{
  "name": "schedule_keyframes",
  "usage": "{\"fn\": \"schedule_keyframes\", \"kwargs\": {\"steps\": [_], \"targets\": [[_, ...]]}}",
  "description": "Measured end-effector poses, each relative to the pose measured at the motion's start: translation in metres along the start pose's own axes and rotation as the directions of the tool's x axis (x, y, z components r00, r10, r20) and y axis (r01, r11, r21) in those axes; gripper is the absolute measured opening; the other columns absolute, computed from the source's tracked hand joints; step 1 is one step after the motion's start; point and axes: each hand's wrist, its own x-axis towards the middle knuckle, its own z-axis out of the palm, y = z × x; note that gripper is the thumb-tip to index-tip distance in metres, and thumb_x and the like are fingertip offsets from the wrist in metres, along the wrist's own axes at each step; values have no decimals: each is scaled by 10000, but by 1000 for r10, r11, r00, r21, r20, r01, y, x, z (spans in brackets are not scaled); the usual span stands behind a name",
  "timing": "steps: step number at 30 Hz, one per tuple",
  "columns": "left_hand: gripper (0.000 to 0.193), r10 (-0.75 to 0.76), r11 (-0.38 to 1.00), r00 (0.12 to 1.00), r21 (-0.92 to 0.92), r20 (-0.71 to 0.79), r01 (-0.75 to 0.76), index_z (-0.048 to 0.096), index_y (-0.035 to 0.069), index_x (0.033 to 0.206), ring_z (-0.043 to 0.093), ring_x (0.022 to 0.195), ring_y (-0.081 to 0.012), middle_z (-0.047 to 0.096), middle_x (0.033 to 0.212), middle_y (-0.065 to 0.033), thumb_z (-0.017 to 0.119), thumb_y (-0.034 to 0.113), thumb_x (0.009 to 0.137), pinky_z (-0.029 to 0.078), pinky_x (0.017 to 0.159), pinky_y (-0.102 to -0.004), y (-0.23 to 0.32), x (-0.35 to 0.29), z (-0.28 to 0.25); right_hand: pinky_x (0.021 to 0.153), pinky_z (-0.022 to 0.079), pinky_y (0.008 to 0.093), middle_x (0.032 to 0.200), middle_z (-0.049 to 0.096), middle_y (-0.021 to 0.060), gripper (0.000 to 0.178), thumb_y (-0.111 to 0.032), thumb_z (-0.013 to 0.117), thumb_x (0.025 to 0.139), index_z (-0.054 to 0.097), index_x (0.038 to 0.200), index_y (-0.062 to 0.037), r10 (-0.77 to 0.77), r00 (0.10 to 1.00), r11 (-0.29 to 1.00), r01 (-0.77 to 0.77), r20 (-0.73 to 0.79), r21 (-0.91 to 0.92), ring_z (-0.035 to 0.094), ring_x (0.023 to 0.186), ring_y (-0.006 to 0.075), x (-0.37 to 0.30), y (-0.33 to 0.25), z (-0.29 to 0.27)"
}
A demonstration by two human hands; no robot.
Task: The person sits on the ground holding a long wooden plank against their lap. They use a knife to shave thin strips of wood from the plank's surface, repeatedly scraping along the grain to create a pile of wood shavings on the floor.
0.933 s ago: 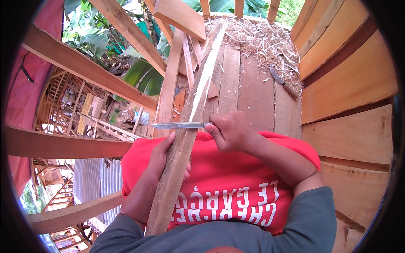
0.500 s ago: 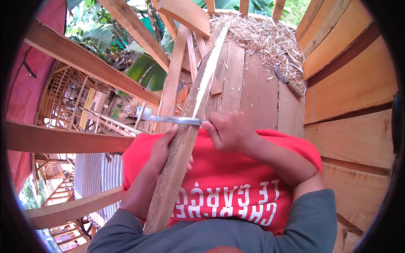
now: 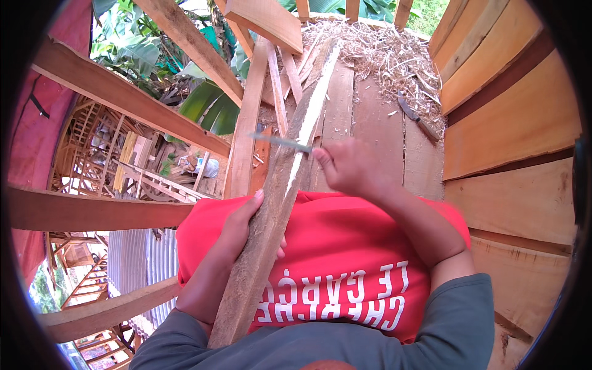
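A long rough wooden beam (image 3: 256, 259) slants from my lap up toward the far middle, with a pale, freshly cut strip (image 3: 311, 111) along its right edge. My left hand (image 3: 242, 219) is wrapped around the beam, thumb on the near side, fingertips showing at its right. In my right hand (image 3: 346, 165) is the handle of a knife, mostly hidden by the fingers. The knife's narrow blade (image 3: 280, 142), blurred by motion, lies across the beam and sticks out to the left.
Curly wood shavings (image 3: 388, 55) are heaped on the far plank floor (image 3: 379, 129). A second, curved knife (image 3: 416, 117) lies beside them. Plank walls (image 3: 512, 142) rise at the right; open wooden rails (image 3: 98, 208) run along the left. Red cloth (image 3: 333, 234) covers my lap.
My right hand has moved away from me along the beam, carrying the knife, whose blade now tilts more. My left hand holds nearly the same place on the beam.
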Motion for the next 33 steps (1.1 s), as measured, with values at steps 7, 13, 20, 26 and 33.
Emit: {"fn": "schedule_keyframes", "kwargs": {"steps": [7,13,20,26,33], "targets": [[574,-16,999,999,34,-40,17,571,-3,1142,680,560,-294,664,726,-204,356,520,1047,566,510,-364,-2,-4,1,552,446,519,602,570,231,412,-316,503,1014,627,748,-26,114,990,988,-122,87,92,594,581,431,10,26,1],[564,43,995,997,88,-64,-37,573,-1,1121,679,559,-286,663,725,-194,343,510,1055,561,508,-357,1,-6,5,550,444,515,608,575,227,412,-329,505,1009,620,741,-38,159,982,986,-164,98,42,594,574,424,22,27,-19],[577,-8,999,995,32,-100,11,583,-1,1096,671,542,-283,662,719,-188,364,531,1044,554,499,-352,0,-9,6,642,495,544,670,629,213,405,-356,502,997,650,791,-41,-45,995,991,33,94,127,632,666,442,2,22,12],[581,7,997,990,-74,-144,-18,590,25,1087,625,472,-251,606,655,-145,419,574,1007,537,404,-332,1,-3,1,587,471,534,636,598,214,421,-359,525,983,590,724,-33,-119,991,987,112,57,118,621,624,437,-3,3,12],[567,26,990,994,-132,-109,-40,580,29,1093,608,442,-241,599,663,-141,413,566,1012,523,369,-331,-2,4,-5,567,472,526,618,595,201,421,-372,533,976,570,707,-50,-128,989,988,122,70,91,616,602,429,-11,-21,11]]}}
